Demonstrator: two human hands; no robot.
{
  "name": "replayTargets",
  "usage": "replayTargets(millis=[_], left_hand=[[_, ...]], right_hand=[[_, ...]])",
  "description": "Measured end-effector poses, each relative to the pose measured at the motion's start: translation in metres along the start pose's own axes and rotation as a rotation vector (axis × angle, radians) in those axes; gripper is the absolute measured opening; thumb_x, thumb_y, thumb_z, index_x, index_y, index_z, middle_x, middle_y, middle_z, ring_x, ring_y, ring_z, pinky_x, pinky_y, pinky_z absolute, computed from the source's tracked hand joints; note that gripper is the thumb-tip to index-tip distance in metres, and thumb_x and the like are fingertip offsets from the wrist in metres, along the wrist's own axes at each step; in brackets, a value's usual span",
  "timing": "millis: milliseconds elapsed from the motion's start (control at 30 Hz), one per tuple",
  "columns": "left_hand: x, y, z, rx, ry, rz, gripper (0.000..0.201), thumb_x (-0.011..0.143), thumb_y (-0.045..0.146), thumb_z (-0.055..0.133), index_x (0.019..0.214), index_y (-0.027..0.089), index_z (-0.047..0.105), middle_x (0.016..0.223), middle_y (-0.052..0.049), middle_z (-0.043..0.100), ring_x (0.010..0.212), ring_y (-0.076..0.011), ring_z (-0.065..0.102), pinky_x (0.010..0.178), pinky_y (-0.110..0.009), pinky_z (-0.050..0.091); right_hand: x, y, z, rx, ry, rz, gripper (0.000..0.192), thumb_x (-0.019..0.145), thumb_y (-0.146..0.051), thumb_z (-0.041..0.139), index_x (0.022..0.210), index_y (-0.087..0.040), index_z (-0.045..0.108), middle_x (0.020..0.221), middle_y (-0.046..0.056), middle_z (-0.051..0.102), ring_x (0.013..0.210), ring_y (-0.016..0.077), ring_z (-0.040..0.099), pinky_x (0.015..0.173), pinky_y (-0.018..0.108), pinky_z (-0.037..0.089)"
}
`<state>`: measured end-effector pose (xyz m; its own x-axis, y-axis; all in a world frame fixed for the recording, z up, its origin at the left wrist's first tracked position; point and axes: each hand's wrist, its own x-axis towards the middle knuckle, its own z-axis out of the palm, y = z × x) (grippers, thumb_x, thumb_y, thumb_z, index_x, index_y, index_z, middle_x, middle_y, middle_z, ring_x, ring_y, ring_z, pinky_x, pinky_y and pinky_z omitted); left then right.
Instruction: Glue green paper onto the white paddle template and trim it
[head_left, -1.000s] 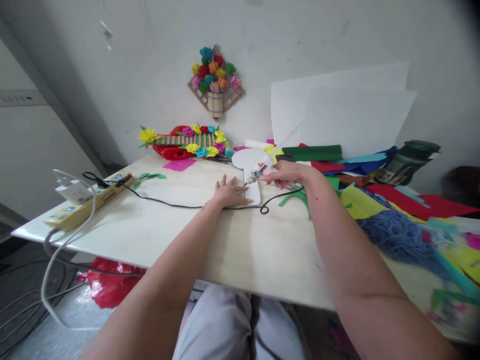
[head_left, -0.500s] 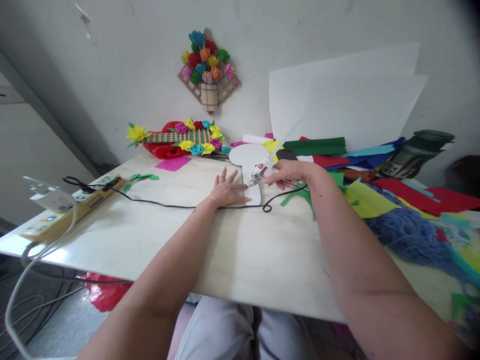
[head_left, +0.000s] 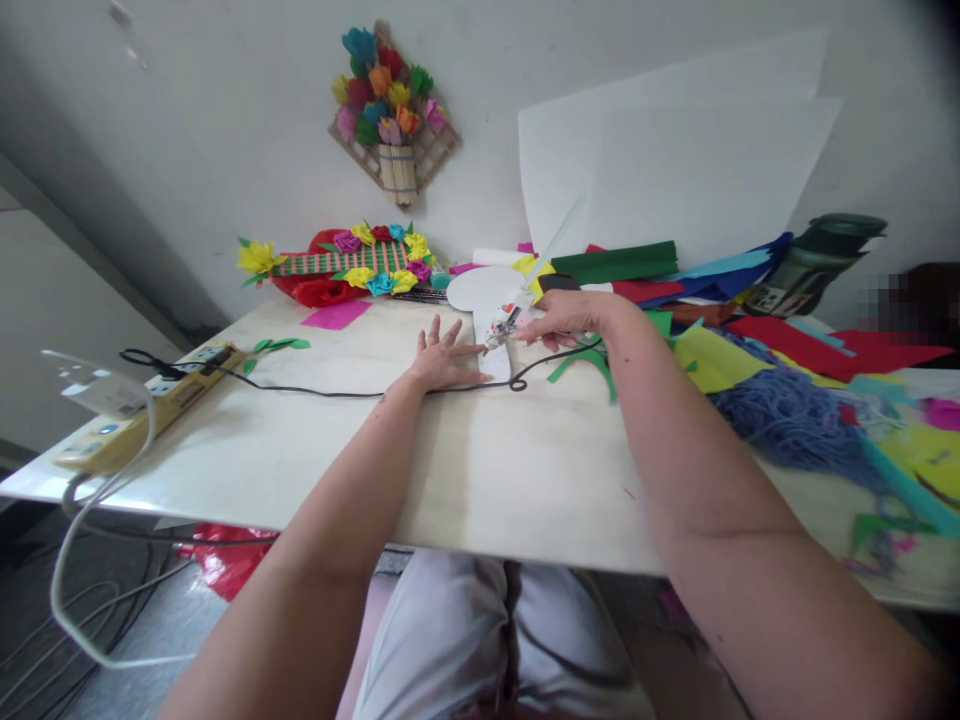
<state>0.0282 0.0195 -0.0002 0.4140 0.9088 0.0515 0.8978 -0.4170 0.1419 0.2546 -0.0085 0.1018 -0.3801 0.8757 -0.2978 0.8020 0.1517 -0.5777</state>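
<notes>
My right hand [head_left: 564,318] grips a white glue gun [head_left: 508,322] whose nozzle points down at a white paper cutout [head_left: 484,288] shaped like a round head on a stem. My left hand [head_left: 440,360] lies flat with fingers spread, pressing on the table and the lower edge of that cutout. The gun's black cord [head_left: 330,393] runs left across the table to a yellow power strip [head_left: 142,408]. A green paper strip [head_left: 581,362] lies just below my right wrist.
Paper-flower craft pieces [head_left: 352,265] sit at the table's back; another hangs on the wall [head_left: 394,110]. Large white sheets [head_left: 675,170] lean on the wall. Coloured paper [head_left: 712,360], blue yarn [head_left: 795,420] and a dark green bottle [head_left: 817,260] crowd the right. Green paper leaves [head_left: 274,346] lie near the strip.
The view shifted so everything sits slightly higher and left. Both hands keep their hold on the cutout and glue gun; the gun's tip has moved little along the cutout's stem.
</notes>
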Motion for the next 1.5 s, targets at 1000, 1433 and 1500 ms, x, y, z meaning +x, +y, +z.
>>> replayTargets(millis=[1000,1433,1500], left_hand=[[-0.002,0.004,-0.003,0.029,0.005,-0.002,0.072,0.058,0.075,0.051,0.122,0.04,0.051,0.149,0.006,0.01,0.133,-0.0333,-0.015,0.104,-0.055,-0.002],[0.0,0.0,0.0,0.014,0.003,-0.006,0.071,0.058,0.074,0.052,0.122,0.043,0.05,0.149,0.007,0.01,0.133,-0.0319,-0.016,0.104,-0.055,-0.002],[-0.001,0.001,0.0,0.012,0.002,-0.006,0.07,0.059,0.073,0.052,0.122,0.043,0.049,0.149,0.007,0.01,0.133,-0.0316,-0.015,0.104,-0.055,-0.002]], right_hand=[[-0.006,-0.008,0.005,-0.084,0.006,0.018,0.057,0.064,-0.061,0.062,0.092,-0.012,0.055,0.062,0.005,0.063,0.038,0.0065,0.043,0.039,0.021,0.032],[0.004,-0.005,0.01,-0.108,-0.007,0.031,0.061,0.06,-0.066,0.061,0.087,-0.012,0.055,0.062,0.005,0.063,0.039,0.0066,0.043,0.038,0.02,0.034],[0.004,-0.005,0.01,-0.103,-0.007,0.028,0.061,0.06,-0.066,0.062,0.088,-0.012,0.055,0.061,0.005,0.062,0.038,0.0066,0.043,0.038,0.02,0.034]])
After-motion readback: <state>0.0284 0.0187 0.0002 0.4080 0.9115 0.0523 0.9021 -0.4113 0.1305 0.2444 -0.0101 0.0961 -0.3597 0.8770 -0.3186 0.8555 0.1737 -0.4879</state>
